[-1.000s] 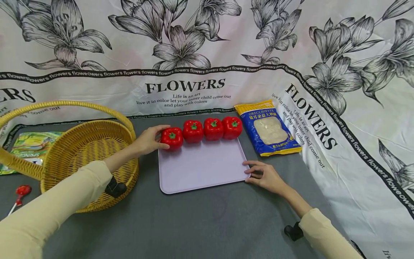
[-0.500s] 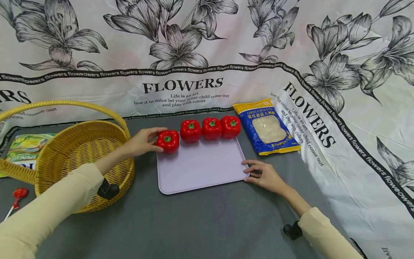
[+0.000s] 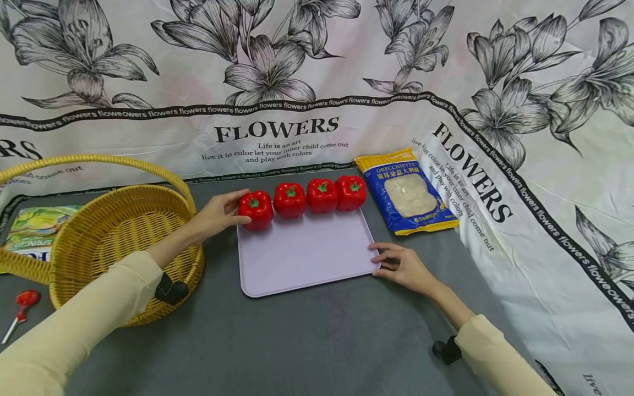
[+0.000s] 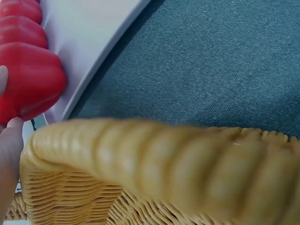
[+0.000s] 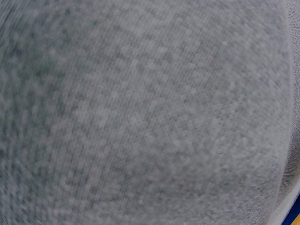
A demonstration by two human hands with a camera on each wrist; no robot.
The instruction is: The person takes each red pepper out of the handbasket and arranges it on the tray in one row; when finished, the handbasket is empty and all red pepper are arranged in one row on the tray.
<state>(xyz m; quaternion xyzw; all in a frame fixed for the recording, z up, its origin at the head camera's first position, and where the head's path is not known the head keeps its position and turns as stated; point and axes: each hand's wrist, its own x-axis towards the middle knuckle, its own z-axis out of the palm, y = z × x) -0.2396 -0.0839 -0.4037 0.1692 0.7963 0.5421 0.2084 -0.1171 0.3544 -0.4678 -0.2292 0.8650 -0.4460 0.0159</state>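
Observation:
In the head view my left hand (image 3: 220,213) holds a red bell pepper (image 3: 255,210) from its left side, between thumb and fingers, at the far left corner of a pale lilac tray (image 3: 302,258). Three more red bell peppers, left (image 3: 289,201), middle (image 3: 322,196) and right (image 3: 351,193), continue the row along the tray's far edge. The left wrist view shows the held pepper (image 4: 35,77) close, with fingertips on it. At the tray's near right corner my right hand (image 3: 403,268) grips the edge with thumb and fingers. The right wrist view shows mostly grey cloth (image 5: 150,112).
A yellow wicker basket (image 3: 124,220) with a tall handle stands left, under my left forearm. Behind it lies a green-yellow packet (image 3: 37,231), and a red lollipop (image 3: 26,300) lies in front. A blue-yellow orecchiette bag (image 3: 408,192) is right of the peppers.
My left hand has shifted the leftmost pepper slightly left, first toward me and then back toward the row, leaving a small gap to its neighbour. My right hand stays at the tray corner.

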